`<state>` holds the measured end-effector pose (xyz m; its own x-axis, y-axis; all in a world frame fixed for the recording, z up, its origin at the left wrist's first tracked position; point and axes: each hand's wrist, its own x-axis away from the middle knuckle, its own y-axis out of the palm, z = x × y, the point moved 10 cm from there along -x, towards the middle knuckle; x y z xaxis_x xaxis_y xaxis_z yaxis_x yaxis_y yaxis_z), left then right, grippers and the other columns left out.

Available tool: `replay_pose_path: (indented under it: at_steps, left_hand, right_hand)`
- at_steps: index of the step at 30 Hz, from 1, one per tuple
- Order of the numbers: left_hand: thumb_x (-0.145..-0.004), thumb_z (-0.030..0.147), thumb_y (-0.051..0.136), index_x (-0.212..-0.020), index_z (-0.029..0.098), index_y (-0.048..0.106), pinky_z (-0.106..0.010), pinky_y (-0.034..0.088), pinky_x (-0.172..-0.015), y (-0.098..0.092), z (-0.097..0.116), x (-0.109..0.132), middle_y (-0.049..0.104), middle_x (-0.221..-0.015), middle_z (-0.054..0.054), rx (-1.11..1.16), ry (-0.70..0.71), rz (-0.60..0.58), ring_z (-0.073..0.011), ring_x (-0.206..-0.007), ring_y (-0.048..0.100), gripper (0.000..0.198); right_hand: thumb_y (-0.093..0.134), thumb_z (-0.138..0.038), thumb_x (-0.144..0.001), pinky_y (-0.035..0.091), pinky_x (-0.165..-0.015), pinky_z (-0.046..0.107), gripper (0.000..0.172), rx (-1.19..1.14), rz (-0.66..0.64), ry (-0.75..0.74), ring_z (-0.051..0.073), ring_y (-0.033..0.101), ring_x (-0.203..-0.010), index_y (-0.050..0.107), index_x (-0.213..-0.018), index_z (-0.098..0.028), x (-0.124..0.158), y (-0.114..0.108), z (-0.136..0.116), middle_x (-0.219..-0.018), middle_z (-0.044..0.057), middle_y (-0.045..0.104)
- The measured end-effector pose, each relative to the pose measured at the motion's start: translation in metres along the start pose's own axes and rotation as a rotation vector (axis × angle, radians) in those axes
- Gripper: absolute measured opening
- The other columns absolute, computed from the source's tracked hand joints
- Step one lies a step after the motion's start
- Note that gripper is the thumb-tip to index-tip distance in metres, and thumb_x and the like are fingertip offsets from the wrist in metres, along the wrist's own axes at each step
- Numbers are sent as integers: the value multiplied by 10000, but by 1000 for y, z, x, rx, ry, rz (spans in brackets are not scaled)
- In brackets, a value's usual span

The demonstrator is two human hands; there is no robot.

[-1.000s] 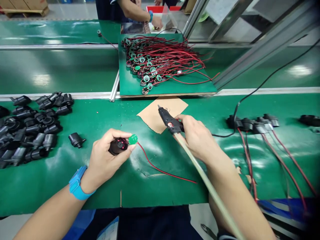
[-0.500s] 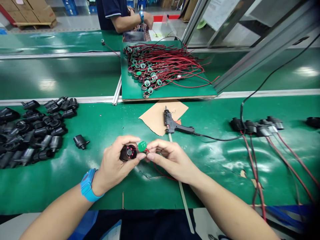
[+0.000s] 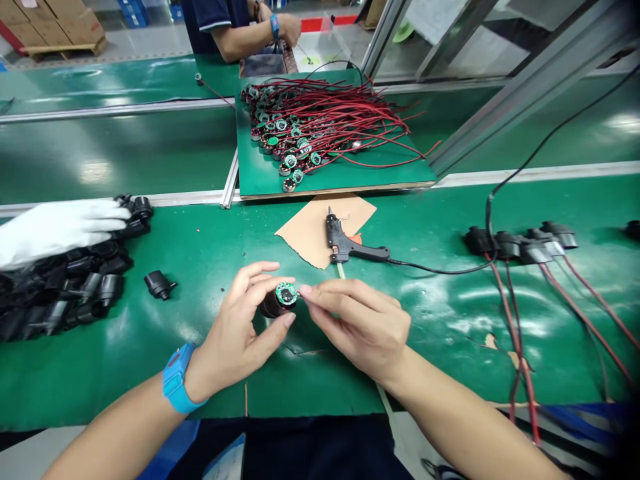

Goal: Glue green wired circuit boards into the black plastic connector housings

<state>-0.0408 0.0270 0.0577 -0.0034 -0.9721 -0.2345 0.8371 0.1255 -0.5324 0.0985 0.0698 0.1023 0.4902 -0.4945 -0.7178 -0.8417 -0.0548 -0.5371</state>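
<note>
Grasping black housing (image 3: 271,306) in left hand (image 3: 243,323), right hand (image 3: 367,323) at circuit board (image 3: 287,293), that grip unclear, board markings unreadable

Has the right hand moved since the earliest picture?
Yes. Judged against the cardboard, the right hand has come leftward and nearer the wearer, from the glue gun to the edge of the circuit board.

- Front centre — the held housing (image 3: 271,307)
- Beyond it, a glue gun (image 3: 341,245), partly on cardboard (image 3: 306,230)
- Farther back, wired parts (image 3: 310,123) on a board (image 3: 370,176)
- Left, heaped housings (image 3: 90,290)
- Right, wired housings (image 3: 533,251)
</note>
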Motion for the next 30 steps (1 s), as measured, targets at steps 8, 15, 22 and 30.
replay_pose_path:
  at_steps: [8, 15, 22, 30]
  left_hand:
    - [-974, 298, 665, -1367, 284, 603, -336, 481, -1095, -2, -9, -2, 608, -1369, -67, 101, -84, -63, -207, -1284, 587, 398]
    - [-988, 308, 649, -1397, 346, 585, -263, 552, -901, 7, -19, -2, 700, -1266, -11, 178, -147, -113, -165, -1056, 688, 416]
    - [-979, 266, 658, -1400, 350, 591, -251, 548, -882, 5, -19, -3, 710, -1237, -3, 162, -146, -106, -157, -1032, 681, 434]
    - [-979, 243, 642, -1423, 349, 583, -268, 558, -895, 7, -18, -3, 703, -1291, -10, 145, -173, -134, -155, -997, 683, 460]
  right_hand:
    - [665, -60, -931, 531, -623, 208, 242, 51, -51, -79, 83, 685, -692, 774, -1095, -201, 1, -2, -5, -877, 23, 729]
    - [675, -21, -910, 551, -666, 191, 274, -62, -74, -47, 74, 693, -731, 768, -1108, -187, 2, -2, 0, -908, 24, 712]
    - [681, -41, -911, 546, -640, 205, 238, 4, -84, -68, 91, 699, -713, 792, -1072, -178, 2, -3, -3, -881, 41, 720]
    - [624, -47, -944, 530, -640, 275, 229, 190, -114, -254, 163, 701, -777, 778, -1089, -136, 4, 1, -24, -870, 84, 760]
